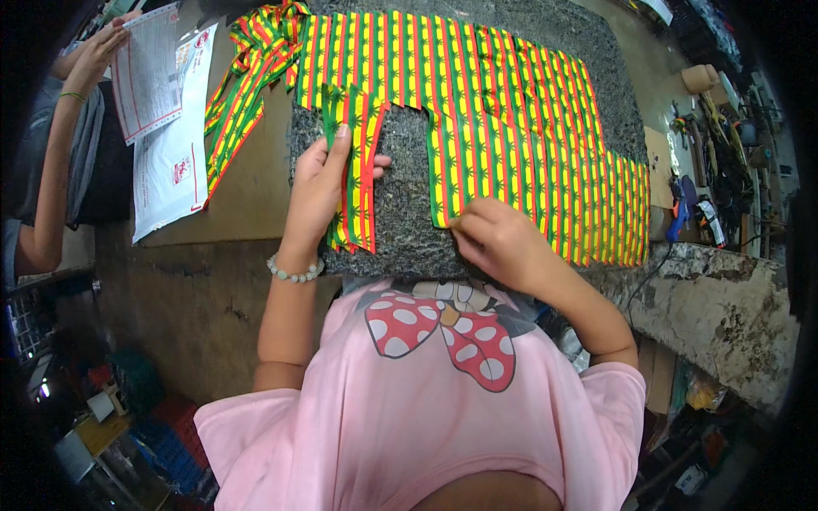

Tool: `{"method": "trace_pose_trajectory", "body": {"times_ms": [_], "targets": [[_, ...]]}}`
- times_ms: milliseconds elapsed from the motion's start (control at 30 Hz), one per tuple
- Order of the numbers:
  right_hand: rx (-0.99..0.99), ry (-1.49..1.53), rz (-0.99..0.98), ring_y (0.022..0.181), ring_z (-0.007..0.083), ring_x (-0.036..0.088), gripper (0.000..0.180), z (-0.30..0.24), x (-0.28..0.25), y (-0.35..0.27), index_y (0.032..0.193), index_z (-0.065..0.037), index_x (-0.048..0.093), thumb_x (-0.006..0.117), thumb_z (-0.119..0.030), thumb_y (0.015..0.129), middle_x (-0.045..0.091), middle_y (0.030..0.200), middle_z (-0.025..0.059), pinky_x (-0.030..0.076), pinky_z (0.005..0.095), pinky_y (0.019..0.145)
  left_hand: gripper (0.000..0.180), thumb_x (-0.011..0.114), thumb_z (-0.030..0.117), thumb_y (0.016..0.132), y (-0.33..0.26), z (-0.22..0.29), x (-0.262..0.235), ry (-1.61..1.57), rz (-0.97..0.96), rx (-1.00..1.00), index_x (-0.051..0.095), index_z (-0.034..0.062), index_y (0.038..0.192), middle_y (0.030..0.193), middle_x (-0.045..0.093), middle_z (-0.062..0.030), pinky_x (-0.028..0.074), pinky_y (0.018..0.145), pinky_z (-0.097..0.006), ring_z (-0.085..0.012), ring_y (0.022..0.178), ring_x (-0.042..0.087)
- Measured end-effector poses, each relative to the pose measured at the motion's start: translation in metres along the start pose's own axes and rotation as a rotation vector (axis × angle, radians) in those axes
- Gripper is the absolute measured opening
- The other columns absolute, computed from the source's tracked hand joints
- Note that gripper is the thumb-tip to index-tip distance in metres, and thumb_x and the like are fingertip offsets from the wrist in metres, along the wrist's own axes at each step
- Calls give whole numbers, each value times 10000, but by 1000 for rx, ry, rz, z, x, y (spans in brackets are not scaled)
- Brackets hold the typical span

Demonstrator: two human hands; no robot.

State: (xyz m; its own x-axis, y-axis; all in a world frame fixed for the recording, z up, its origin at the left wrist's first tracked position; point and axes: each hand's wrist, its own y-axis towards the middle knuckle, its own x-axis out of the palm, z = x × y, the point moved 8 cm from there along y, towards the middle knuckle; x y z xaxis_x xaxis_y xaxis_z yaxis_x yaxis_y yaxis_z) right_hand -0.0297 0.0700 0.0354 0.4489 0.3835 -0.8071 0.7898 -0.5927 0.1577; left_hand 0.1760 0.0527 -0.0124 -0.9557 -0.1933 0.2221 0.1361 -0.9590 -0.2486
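Cut strips of green, yellow and red striped ribbon with dark palm-leaf prints [511, 111] lie side by side in rows over a grey felt-like pad [405, 183]. My left hand [319, 187] grips a small bunch of ribbon strips [362, 170], thumb on top and fingers underneath, over the pad's left part. At the lower left corner of the laid strips, my right hand [503, 243] has its fingertips pinched on the end of a ribbon strip [440, 183]. Its other fingers are curled in.
Loose uncut ribbon [264, 51] is heaped at the pad's far left. Beside it lies a white plastic mailing bag [170, 175]. Another person's hand [94, 64] holds a printed sheet [146, 81] at far left. A tape roll [699, 78] and blue-handled scissors [679, 213] are at right.
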Motion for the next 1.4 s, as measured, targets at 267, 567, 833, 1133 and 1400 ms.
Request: {"method": "trace_pose_trajectory", "body": {"times_ms": [267,567,833,1133,1400], "targets": [[271,421,116,678,197,650,79,20,-9,-3,898,22,652,668,-20,832,589,766,118,515,310,607,569,691,212,850,-43,74,27,1236,494,820,498,106,1375,1335,476,-208,321,1041,-507,-360,1244,437],[326,427,173,677,186,635,94,26,-5,-13,910,-3,669,680,-50,829,611,765,108,506,299,608,494,764,150,709,-41,21,96,1097,-624,702,614,126,1179,1166,563,-74,374,984,-458,-302,1173,493],[371,538,286,683,110,629,102,32,-2,-17,899,-3,707,724,-59,815,666,805,73,487,239,597,334,779,247,716,-31,19,113,1066,-780,794,669,123,1006,1059,587,-34,395,891,-407,-252,1066,532],[495,576,303,777,109,646,145,41,-8,-29,946,25,701,687,-95,866,671,888,85,529,243,680,144,619,207,838,-47,13,114,1086,-792,1230,675,114,933,935,614,-33,446,766,-348,-213,891,585],[525,548,322,754,108,600,217,47,1,-33,1104,15,645,573,-134,963,634,906,78,481,260,658,149,679,191,869,-16,30,106,733,-625,785,696,46,898,820,626,-104,492,684,-364,-271,797,628]]}}
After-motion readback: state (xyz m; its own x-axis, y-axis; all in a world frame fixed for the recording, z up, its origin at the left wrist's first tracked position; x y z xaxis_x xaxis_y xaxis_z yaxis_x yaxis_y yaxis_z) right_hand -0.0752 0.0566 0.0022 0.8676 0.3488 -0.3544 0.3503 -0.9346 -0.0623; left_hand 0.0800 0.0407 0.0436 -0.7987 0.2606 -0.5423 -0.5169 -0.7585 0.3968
